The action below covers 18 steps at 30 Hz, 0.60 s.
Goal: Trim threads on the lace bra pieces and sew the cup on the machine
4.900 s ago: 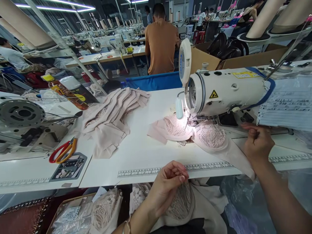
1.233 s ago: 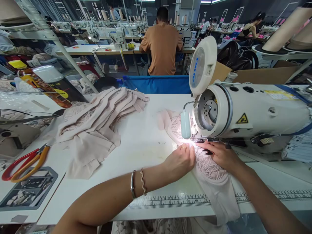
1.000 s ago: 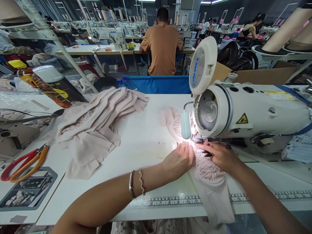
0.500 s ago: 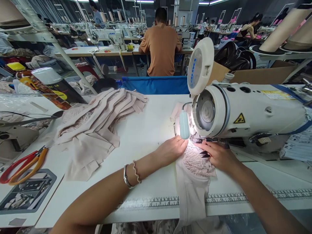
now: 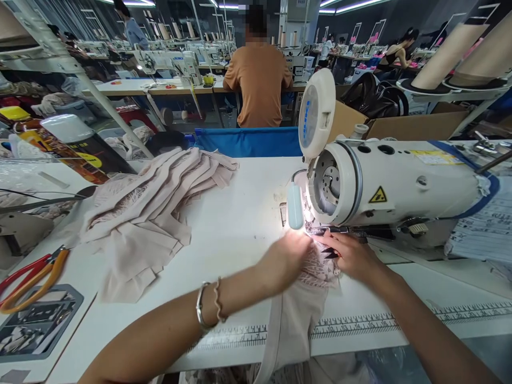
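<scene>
Pink lace fabric [image 5: 320, 269] lies under the needle area of a white sewing machine [image 5: 392, 181], its plain strip hanging over the table's front edge. My left hand [image 5: 286, 258], blurred, is closed on the fabric's left side just below the pale green lamp [image 5: 295, 207]. On the right side of the lace, my right hand [image 5: 352, 253] rests near the needle with black-tipped scissors or snips partly hidden under its fingers. The fingertips of both hands almost meet in the bright light. The needle itself is hidden.
A pile of pink fabric pieces [image 5: 148, 213] lies to the left. Beyond it are orange-and-red-handled cutters [image 5: 38, 280], a parts tray [image 5: 74, 325] and a spray can [image 5: 88, 144]. A printed ruler [image 5: 356, 324] runs along the front edge. A person [image 5: 260, 80] sits ahead.
The round part inside the machine's open end has turned or shifted. My left hand has moved down over the lace, and the fabric's lower strip has swung left. The whole view has shifted slightly.
</scene>
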### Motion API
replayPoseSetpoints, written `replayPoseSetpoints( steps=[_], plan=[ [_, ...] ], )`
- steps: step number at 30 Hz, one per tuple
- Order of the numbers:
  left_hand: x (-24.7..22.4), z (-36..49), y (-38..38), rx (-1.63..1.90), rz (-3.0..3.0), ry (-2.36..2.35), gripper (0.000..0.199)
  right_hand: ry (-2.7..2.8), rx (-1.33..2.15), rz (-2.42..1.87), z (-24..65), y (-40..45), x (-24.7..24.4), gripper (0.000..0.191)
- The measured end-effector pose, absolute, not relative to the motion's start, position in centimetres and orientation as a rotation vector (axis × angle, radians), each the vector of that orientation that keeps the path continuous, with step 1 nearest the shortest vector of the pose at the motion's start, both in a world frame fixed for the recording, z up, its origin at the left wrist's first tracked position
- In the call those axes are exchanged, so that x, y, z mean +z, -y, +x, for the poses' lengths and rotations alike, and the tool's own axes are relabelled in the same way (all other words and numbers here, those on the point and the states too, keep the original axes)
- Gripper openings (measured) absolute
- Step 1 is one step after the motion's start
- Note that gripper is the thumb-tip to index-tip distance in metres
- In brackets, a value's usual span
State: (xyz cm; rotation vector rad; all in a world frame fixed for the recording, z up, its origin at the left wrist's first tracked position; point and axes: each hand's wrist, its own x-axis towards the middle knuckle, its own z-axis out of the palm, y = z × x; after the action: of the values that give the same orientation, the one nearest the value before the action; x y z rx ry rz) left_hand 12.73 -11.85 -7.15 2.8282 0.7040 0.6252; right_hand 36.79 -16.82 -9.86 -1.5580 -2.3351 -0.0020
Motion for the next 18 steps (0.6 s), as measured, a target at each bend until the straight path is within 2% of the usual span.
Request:
replayPoseSetpoints(
  steps=[4, 10, 14, 18],
  plan=[
    [-8.1, 13.7, 14.8, 0.456, 2.914, -0.696, 0.039, 2.303, 0.017, -1.568, 37.2, 17.1, -9.9, 0.057],
    [-7.7, 12.8, 13.1, 0.388, 2.834, -0.497, 0.014, 2.396, -0.033, -1.425, 37.1, 17.2, -9.1, 0.045],
    [-7.3, 12.3, 11.5, 0.391, 2.775, -0.41, 0.015, 2.454, -0.148, -1.141, 36.3, 16.8, -8.1, 0.046],
    [-6.6, 11.4, 9.4, 0.398, 2.68, -0.23, 0.022, 2.408, -0.27, -1.055, 36.0, 16.6, -8.0, 0.05]
  ],
)
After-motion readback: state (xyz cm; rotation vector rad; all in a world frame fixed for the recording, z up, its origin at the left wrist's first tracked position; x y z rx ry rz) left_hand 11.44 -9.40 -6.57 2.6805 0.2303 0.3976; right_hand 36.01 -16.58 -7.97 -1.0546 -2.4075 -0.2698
